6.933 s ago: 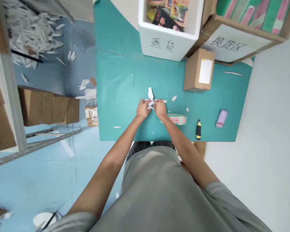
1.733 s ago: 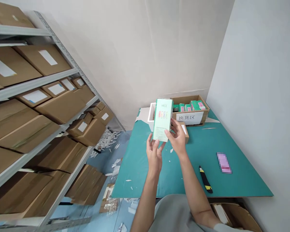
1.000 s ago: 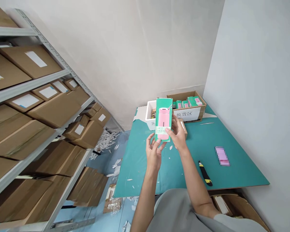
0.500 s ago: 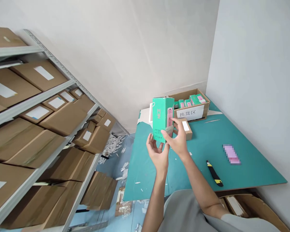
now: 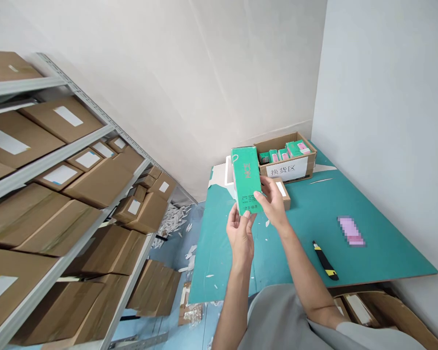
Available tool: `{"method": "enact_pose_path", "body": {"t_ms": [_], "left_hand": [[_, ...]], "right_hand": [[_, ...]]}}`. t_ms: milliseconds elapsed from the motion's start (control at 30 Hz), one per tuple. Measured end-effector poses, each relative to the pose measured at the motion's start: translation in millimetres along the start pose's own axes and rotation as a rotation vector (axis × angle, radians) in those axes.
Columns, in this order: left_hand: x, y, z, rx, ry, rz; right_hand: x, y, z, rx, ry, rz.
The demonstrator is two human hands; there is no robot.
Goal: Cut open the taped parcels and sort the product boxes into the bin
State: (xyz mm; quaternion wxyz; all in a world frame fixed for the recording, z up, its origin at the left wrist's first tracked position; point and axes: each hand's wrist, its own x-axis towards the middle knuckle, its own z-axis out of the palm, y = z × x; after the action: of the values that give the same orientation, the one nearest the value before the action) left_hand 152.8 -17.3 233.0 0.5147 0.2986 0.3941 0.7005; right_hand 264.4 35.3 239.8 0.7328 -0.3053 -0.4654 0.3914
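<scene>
A green product box (image 5: 246, 177) with "NICE" printed on its broad face is held upright above the table, slightly tilted. My left hand (image 5: 241, 236) grips its bottom edge, thumb on the front. My right hand (image 5: 273, 201) holds the lower right side, with the thumb on the front face and the fingers partly hidden behind. Behind the box stand a small brown carton (image 5: 282, 194) with a white label, a white container (image 5: 229, 170), and an open cardboard box (image 5: 310, 167) with a handwritten label, holding several green boxes.
On the green tabletop (image 5: 295, 253) lie a black-and-yellow utility knife (image 5: 325, 261) and a blurred pink item (image 5: 352, 231). Metal shelves (image 5: 95, 138) with cartons rise at left. An open carton (image 5: 397, 311) sits below the table's right front edge. Paper scraps (image 5: 173, 218) litter the floor.
The green box has turned in my hands, so its broad "NICE" face points toward me and the side with the pink picture no longer shows. My left thumb now rests on its front.
</scene>
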Motion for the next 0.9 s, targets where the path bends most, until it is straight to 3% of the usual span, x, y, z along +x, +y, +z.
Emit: {"method": "enact_pose_path", "body": {"t_ms": [133,233,300,467,567,733,900], "left_hand": [[-1.1,-7.8,2.9,0.162,0.113,0.19],[-2.7,-12.7,1.9,0.249,0.092,0.277],[-3.0,-13.6,0.0,0.233,0.046,0.255],[5.5,-6.1,-4.7,0.037,-0.054,-0.045],[12.7,-0.4,-5.9,0.006,-0.117,-0.12],[16.2,-2.8,-7.0,0.048,-0.09,-0.066],[8.5,-18.7,-5.1,0.207,0.051,0.154]], "right_hand": [[-5.9,-11.2,2.4,-0.111,0.016,0.004],[-7.2,-11.4,3.9,-0.17,0.04,0.024],[-4.4,-6.8,1.5,-0.154,0.066,0.043],[7.4,6.4,-10.3,-0.055,0.072,0.048],[10.9,9.4,-13.0,-0.035,0.056,0.036],[8.4,4.2,-9.6,-0.048,-0.023,-0.002],[-1.8,-9.0,0.2,-0.233,0.057,-0.048]]}}
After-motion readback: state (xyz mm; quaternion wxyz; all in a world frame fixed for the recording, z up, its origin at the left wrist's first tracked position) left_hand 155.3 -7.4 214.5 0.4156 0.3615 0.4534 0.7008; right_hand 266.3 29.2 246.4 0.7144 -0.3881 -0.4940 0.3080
